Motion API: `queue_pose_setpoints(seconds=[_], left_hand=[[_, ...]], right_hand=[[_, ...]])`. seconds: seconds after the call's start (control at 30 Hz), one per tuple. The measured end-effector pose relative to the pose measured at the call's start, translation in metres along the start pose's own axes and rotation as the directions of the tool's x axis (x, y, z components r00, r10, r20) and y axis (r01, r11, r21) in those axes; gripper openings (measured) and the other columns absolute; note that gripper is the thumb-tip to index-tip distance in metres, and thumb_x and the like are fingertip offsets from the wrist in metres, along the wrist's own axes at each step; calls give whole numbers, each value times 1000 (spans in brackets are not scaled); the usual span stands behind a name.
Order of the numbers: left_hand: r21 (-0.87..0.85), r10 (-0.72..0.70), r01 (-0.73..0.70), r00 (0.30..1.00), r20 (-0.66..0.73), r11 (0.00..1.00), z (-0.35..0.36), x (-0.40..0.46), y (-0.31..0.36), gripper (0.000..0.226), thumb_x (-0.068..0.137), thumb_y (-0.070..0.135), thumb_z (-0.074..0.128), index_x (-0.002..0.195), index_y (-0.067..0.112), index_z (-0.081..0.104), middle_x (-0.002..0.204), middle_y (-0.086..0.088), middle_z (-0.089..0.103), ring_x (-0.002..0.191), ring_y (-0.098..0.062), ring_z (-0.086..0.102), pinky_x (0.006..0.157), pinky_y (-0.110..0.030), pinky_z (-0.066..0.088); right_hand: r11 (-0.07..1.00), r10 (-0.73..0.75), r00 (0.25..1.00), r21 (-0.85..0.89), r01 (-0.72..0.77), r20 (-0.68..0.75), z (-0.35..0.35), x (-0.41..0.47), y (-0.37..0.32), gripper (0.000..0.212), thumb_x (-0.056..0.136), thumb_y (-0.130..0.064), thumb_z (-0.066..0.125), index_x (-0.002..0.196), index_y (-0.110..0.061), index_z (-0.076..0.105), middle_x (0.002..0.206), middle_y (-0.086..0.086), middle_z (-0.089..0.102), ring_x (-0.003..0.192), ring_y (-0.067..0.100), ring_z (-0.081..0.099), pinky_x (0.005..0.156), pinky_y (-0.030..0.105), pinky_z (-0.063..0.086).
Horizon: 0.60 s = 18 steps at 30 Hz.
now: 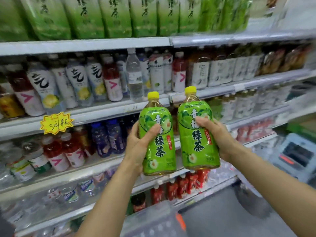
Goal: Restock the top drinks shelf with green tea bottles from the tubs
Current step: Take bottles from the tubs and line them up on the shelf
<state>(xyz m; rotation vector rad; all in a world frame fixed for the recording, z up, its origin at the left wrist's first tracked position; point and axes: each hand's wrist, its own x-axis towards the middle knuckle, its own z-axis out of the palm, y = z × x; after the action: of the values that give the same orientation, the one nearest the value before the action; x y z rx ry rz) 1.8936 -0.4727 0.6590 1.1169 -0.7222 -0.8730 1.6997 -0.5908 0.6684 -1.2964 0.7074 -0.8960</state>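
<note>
I hold two upright green tea bottles with yellow caps side by side in front of the shelves. My left hand (136, 147) grips the left green tea bottle (158, 151) around its middle. My right hand (220, 135) grips the right green tea bottle (198, 146) from its right side. The top shelf (85, 46) runs across the upper part of the view, with a row of large green tea bottles (116, 17) standing on it. A clear plastic tub (153, 221) sits low in front of me, between my forearms.
Below the top shelf, several shelves hold mixed drinks: white-labelled bottles (77, 82), a water bottle (135, 76), red drinks (56, 151) and dark blue bottles (109, 139). A yellow starburst price tag (56, 123) hangs at left. A grey-blue crate (297, 156) stands at right.
</note>
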Motion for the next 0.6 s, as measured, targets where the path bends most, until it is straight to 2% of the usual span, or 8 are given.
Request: queue_pose_setpoints(seconds=[0.13, 0.23, 0.33, 0.5, 0.6], left_hand=[[-16, 53, -53, 999, 5, 998, 71, 11, 0, 60, 66, 31, 84, 121, 19, 62, 110, -15, 75, 87, -31, 73, 74, -48, 63], [-18, 71, -70, 997, 35, 997, 109, 20, 4, 62, 65, 34, 81, 122, 18, 62, 108, -15, 75, 86, -32, 74, 70, -47, 63], [5, 84, -85, 994, 65, 996, 135, 34, 10, 65, 66, 35, 89, 123, 19, 61, 107, -14, 76, 89, -34, 74, 70, -46, 61], [-1, 121, -121, 988, 93, 993, 179, 71, 18, 70, 63, 43, 89, 124, 24, 60, 108, -13, 76, 93, -39, 73, 78, -58, 60], [1, 165, -166, 981, 99, 986, 204, 97, 24, 69, 66, 41, 87, 127, 25, 59, 107, -11, 76, 91, -37, 74, 74, -53, 61]], right_hand=[[997, -76, 997, -3, 76, 21, -61, 7, -42, 69, 69, -37, 76, 124, 1, 57, 92, 15, 73, 73, 26, 72, 61, 35, 58], [994, -112, 993, -14, 112, 35, -95, 13, -65, 74, 65, -42, 77, 123, 0, 58, 97, 18, 73, 78, 29, 73, 63, 36, 59], [990, -140, 989, -12, 141, 44, -122, 25, -81, 78, 60, -46, 78, 121, -1, 59, 98, 18, 73, 81, 30, 72, 66, 38, 59], [980, -196, 980, 28, 196, 24, -160, 57, -104, 80, 58, -45, 80, 120, 1, 59, 96, 18, 73, 81, 31, 71, 67, 39, 59], [972, -233, 972, 42, 232, 38, -178, 83, -121, 82, 60, -44, 81, 124, 2, 56, 94, 16, 72, 79, 30, 71, 67, 38, 58]])
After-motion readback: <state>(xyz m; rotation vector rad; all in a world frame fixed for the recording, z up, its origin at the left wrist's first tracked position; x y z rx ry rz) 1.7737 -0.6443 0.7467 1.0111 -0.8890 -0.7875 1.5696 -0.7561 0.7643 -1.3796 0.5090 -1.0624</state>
